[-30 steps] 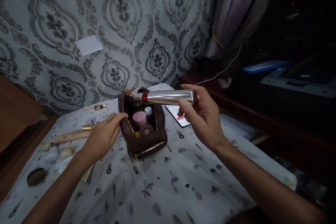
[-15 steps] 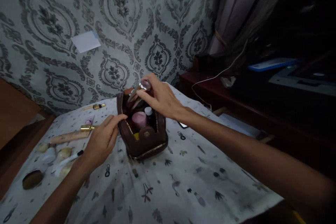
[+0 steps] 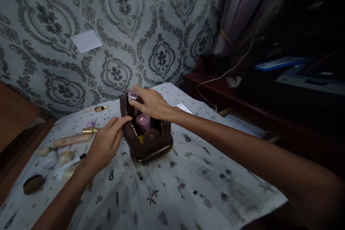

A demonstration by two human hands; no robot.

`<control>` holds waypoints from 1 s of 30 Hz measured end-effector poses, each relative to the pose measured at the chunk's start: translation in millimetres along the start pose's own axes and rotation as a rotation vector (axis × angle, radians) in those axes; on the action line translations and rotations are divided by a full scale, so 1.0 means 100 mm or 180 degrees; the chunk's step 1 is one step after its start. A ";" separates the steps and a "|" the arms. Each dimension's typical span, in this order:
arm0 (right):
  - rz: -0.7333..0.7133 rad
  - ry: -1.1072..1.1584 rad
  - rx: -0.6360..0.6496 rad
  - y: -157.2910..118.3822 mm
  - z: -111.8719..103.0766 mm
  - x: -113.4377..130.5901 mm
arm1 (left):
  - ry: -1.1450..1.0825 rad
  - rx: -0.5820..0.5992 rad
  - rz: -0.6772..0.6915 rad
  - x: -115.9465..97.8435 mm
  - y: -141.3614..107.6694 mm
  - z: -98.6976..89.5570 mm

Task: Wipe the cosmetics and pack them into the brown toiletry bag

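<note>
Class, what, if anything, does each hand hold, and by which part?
The right hand holds the silver tube by its upper end; the left hand holds the bag by its side rim.

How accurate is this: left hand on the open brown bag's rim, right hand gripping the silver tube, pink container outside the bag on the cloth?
Not quite: the pink container sits inside the open brown bag, not on the cloth, per the head view. Left hand on the bag's rim and right hand gripping the silver tube are correct.
</note>
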State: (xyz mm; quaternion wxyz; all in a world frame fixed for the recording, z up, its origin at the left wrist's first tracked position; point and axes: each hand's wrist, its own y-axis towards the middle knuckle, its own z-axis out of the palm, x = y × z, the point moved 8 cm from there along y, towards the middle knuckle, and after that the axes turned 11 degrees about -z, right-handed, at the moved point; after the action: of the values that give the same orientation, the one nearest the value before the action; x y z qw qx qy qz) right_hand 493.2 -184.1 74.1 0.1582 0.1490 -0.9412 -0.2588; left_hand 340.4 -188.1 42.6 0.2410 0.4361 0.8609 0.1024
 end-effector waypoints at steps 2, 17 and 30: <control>0.0003 -0.0045 0.0135 0.02 0.05 0.00 | -0.0007 0.0015 -0.0026 0.00 0.00 0.00; 0.0038 0.0344 0.0287 0.06 0.08 -0.05 | -0.0008 0.0059 -0.0116 0.00 0.00 0.00; 0.0334 0.1825 -0.1807 -0.06 -0.63 -0.30 | -0.0016 0.0140 -0.0212 0.02 -0.04 0.01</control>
State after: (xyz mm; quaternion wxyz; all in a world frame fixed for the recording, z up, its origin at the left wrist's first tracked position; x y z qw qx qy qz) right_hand 545.3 -205.9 116.2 0.4620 0.1172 -0.7564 -0.4480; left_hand 337.4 -188.5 39.2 0.2369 0.4127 0.8764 0.0742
